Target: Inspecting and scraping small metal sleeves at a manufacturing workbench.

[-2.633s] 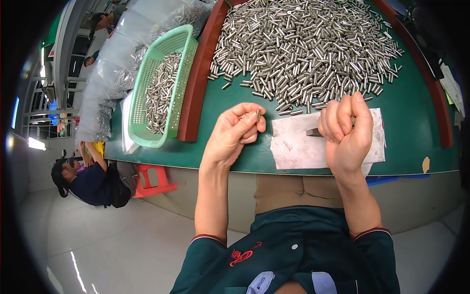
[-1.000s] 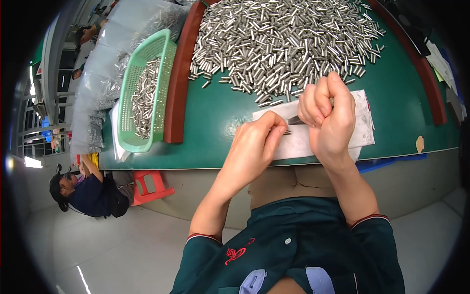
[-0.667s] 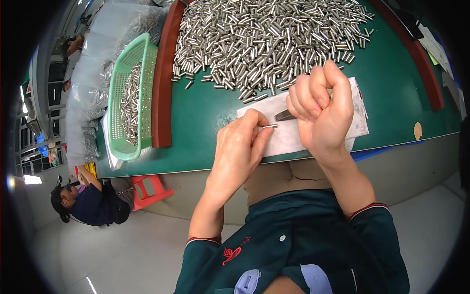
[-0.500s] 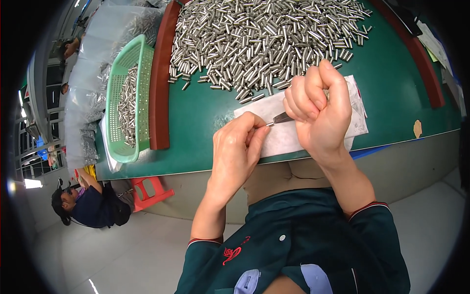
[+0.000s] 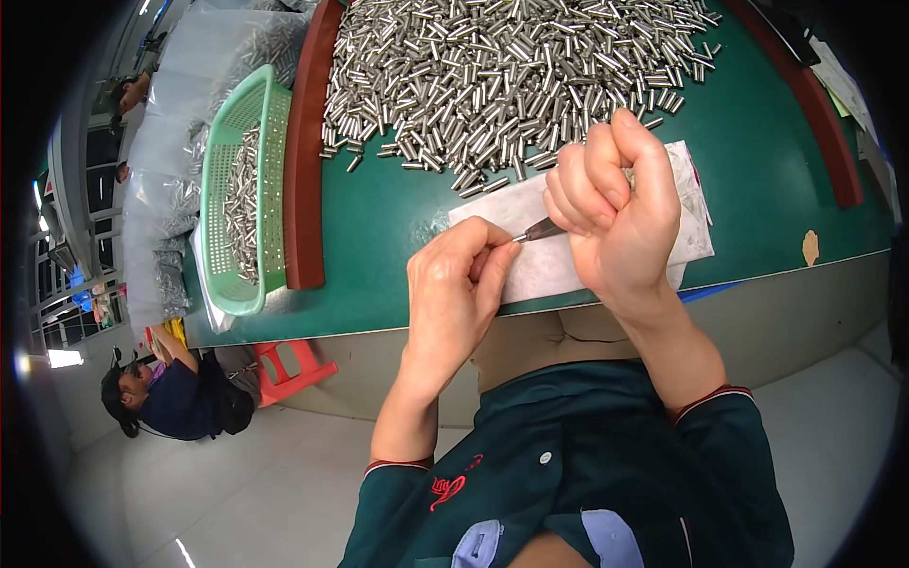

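Close to the table's front edge, my left hand (image 5: 450,284) is closed, pinching a small shiny metal pin (image 5: 518,239) between thumb and forefinger. My right hand (image 5: 625,218) makes a fist around a dark tapered tool (image 5: 543,229); its handle is hidden in the fingers. The tool's tip points left and meets the end of the pin, though exact contact is too small to make out. Both hands are over a white cloth (image 5: 549,273) with grey smudges. Beyond them spreads a large heap of metal pins (image 5: 521,85), the same kind of short cylinder.
A red-brown wooden rail (image 5: 306,180) borders the green table (image 5: 379,275) on the left, another rail (image 5: 814,114) on the right. Left of the first stands a green plastic basket (image 5: 216,227) holding pins, beside clear bags (image 5: 156,199). A person (image 5: 175,393) sits near a red stool (image 5: 292,372).
The tool's tip and the pin are closer together than before. Both hands have shifted only slightly, and the whole view has moved a little.
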Motion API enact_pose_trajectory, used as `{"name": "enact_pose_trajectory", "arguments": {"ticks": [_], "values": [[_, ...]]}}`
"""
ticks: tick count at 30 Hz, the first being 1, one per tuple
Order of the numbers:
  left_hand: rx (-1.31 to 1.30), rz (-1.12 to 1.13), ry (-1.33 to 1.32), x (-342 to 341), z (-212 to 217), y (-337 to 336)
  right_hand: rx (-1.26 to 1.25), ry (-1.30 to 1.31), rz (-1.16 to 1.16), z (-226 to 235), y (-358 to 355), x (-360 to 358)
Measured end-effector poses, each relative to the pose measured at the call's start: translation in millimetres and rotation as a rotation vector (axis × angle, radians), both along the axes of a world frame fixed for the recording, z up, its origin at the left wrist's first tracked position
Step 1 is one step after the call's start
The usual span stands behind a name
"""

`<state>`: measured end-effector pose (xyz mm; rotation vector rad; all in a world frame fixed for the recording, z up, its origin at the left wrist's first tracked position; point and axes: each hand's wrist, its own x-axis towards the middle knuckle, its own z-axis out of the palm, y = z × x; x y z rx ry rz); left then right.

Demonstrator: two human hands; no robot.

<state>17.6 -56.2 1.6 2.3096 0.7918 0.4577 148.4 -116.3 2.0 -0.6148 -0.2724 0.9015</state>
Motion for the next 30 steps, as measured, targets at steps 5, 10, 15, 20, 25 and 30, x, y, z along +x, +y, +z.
{"name": "enact_pose_trajectory", "arguments": {"ticks": [5, 10, 15, 20, 25, 30], "values": [[-0.002, -0.006, 0.004, 0, 0, 0, -0.022, -0.046, 0.002, 1, 0, -3], [-0.189, 0.09, -0.065, -6, 3, 2, -0.026, -0.057, -0.006, 1, 1, -6], [-1.216, 0.041, -0.592, -18, 6, 27, -0.033, -0.056, 0.008, 1, 1, -5], [-1.481, 0.072, -0.661, -22, 1, 38, -0.053, -0.039, 0.034, 3, 0, -4], [-1.47, 0.142, -0.665, -20, 2, 38, -0.047, -0.038, 0.017, 3, 1, -5], [-1.503, 0.221, -0.782, -23, 6, 44, -0.035, -0.041, 0.018, 3, 2, -5]]}}
